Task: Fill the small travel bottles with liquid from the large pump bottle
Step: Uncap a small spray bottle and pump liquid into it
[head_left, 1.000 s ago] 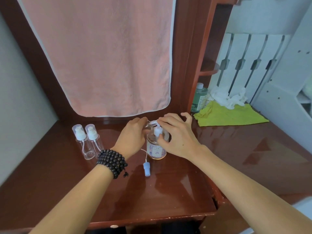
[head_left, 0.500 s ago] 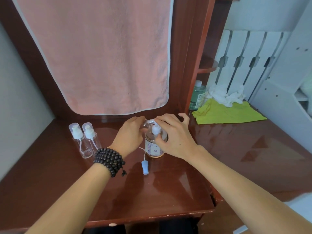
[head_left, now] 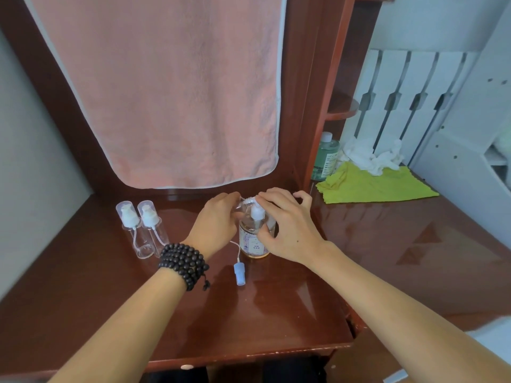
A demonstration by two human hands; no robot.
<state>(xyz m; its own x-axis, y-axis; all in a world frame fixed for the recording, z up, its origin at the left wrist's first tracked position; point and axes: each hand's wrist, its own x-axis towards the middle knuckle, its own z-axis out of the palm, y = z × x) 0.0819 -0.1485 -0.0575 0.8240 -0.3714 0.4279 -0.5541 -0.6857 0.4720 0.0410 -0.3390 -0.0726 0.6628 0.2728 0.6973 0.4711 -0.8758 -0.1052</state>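
Large pump bottle (head_left: 253, 239): clear, amber liquid inside, pale printed label, white pump head; stands upright on the table (head_left: 276, 305) near its middle, between both hands.

Left hand (head_left: 217, 225): curled at the bottle's left shoulder, fingers closed round a small clear bottle (head_left: 241, 208) held up by the pump spout; how much liquid that small bottle holds cannot be told.

Right hand (head_left: 287, 228): wraps the large bottle from the right, thumb against its front, index finger bent over the top of the pump head, little finger lifted clear.

Beaded bracelet (head_left: 184, 262): dark beads, several loops, on the left wrist.

Loose pump cap (head_left: 239, 273): pale blue, with a thin white dip tube, lying flat on the table just in front of the large bottle.

Two small travel bottles (head_left: 141, 230): clear, capped, white pump heads and curled dip tubes inside, standing upright and touching side by side to the left of the left hand, apart from it.

Pink towel (head_left: 171, 87): hangs over the brown back panel behind the table.

Green bottle (head_left: 326, 157): white cap, at the foot of the shelf unit, back right.

Yellow-green cloth (head_left: 378, 185): spread on the table to the right, crumpled white tissue (head_left: 370, 156) at its far edge.
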